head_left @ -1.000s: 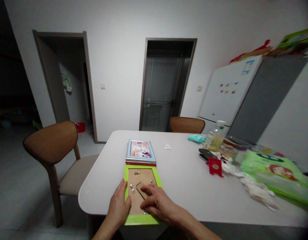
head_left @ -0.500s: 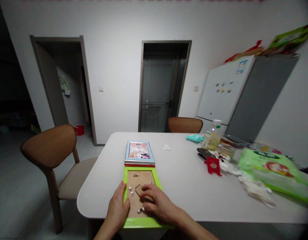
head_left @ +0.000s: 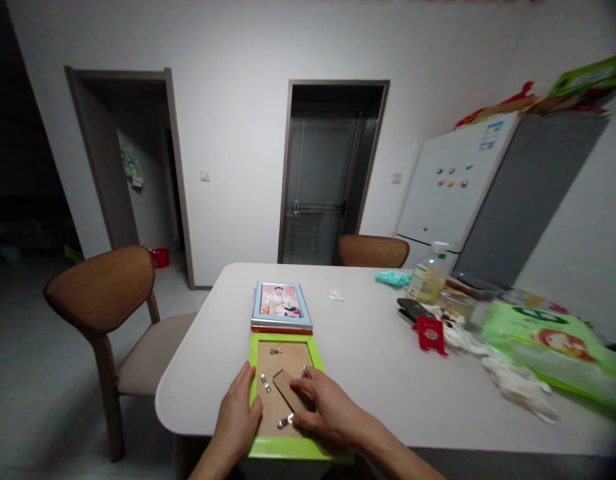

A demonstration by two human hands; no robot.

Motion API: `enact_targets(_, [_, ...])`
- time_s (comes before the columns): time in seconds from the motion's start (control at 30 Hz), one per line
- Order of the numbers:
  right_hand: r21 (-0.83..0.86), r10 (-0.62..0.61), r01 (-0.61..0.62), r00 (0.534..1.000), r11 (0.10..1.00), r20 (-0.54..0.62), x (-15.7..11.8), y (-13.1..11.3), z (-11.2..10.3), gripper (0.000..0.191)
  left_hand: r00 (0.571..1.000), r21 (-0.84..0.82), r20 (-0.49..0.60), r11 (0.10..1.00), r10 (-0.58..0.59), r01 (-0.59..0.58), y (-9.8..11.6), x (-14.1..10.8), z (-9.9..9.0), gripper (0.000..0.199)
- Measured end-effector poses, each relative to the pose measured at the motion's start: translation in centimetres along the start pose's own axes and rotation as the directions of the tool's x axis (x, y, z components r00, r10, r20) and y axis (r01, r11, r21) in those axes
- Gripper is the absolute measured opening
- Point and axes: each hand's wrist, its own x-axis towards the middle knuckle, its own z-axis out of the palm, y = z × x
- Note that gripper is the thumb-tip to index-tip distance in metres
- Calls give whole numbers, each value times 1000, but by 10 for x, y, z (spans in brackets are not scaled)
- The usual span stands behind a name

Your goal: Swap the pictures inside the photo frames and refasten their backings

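The nearer right hand (head_left: 333,410), its thumb and forefinger parted, has the lowest metal clip (head_left: 283,423) at nine o'clock, slanting eight-to-two

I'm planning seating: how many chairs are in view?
2: one chair left of the table, another chair beyond its far edge. Others may be hidden.
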Motion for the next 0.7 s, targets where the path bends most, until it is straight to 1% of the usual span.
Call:
enact_targets(0.07, [13,4,-3,1000,1000,-10,-3,-2,1,41,1000,16,6,1000,4,-4,1,0,0,51])
enact_targets(0.1, [12,6,-5,1000,1000,-13,-4,-2,2,42,1000,21,6,1000,6,-6,1,0,0,52])
enact_targets(0.2, [-15,29,-29,999,999,-37,-1,-3,5,36,1000,21,3,1000,3,-3,1,0,2,52])
enact_targets(0.3, [-40,56,-59,997,997,-58,3,-3,7,33,1000,-15,-14,1000,-8,8,0,0,3,51])
enact_targets(0.4, [-2,78,-78,993,997,-89,7,-3,6,42,999,-51,-30,999,-21,19,-1,0,3,50])
enact_targets(0.5, [49,112,-106,984,993,-141,7,-4,3,51,999,-67,-15,997,-34,33,0,0,1,48])
enact_targets(0.63, [50,122,-115,978,992,-169,6,-12,-7,41,996,-136,27,986,-90,93,8,3,-8,39])
enact_targets(0.7, [52,113,-105,978,993,-175,7,-21,-15,37,996,-197,23,976,-90,93,14,5,-14,34])
